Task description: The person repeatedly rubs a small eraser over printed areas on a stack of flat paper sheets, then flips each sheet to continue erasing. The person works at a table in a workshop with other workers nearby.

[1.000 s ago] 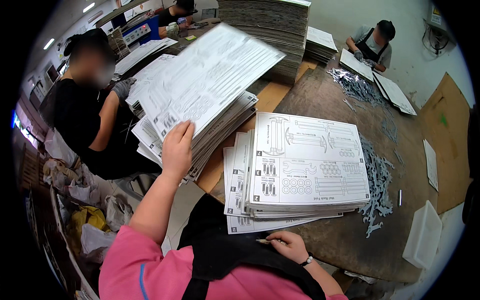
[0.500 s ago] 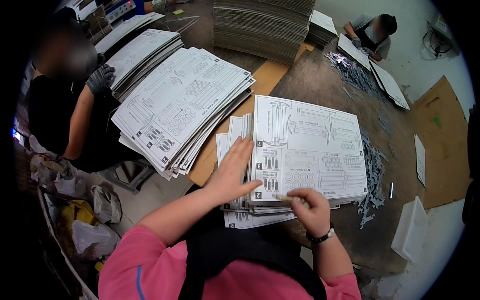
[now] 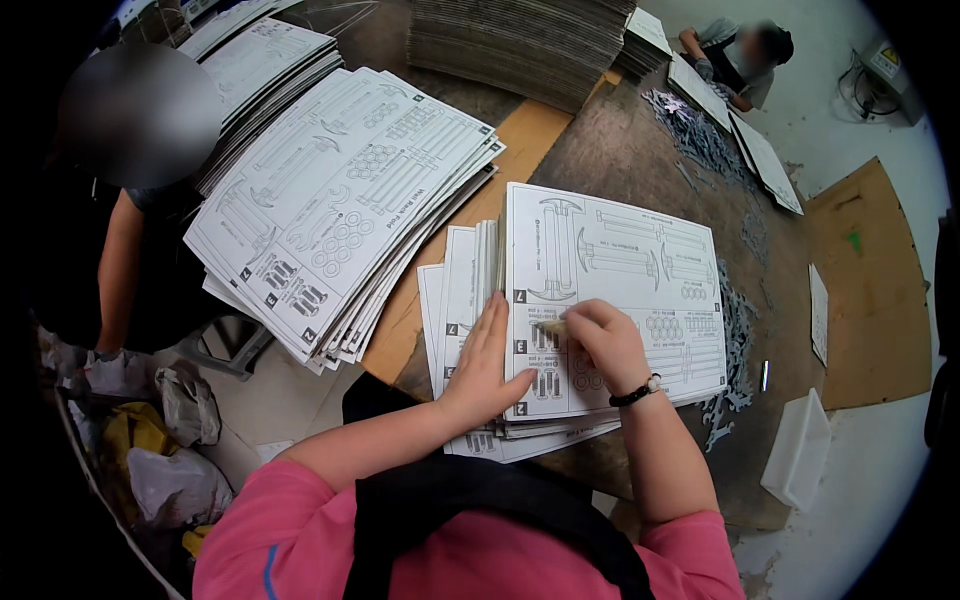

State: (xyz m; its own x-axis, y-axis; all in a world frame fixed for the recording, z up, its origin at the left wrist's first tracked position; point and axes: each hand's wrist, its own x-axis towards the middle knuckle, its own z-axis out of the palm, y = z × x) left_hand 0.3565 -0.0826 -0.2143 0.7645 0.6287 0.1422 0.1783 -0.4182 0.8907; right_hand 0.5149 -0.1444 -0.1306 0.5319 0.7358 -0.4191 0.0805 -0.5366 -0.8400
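Observation:
A stack of white printed cards, drawn with bolts, nuts, wrenches and rack parts, lies in front of me. Along its left edge my left hand rests open, fingers flat against the side and thumb on the top card. My right hand is closed over the card's lower left part, pinching a small beige piece against the drawn screws. What kind of thing that piece is I cannot make out; the fingers partly cover it. More cards stick out under the stack on its left side.
Another large card stack lies to the left, near a seated person. Grey wrenches are strewn along the stack's right side. A white tray sits at right, a tall board pile at the back. Another person works at far right.
My right hand has moved up from the card's lower edge onto its printed face with the beige piece. My left hand stays at the edge. The seated person's arm on the left has lowered.

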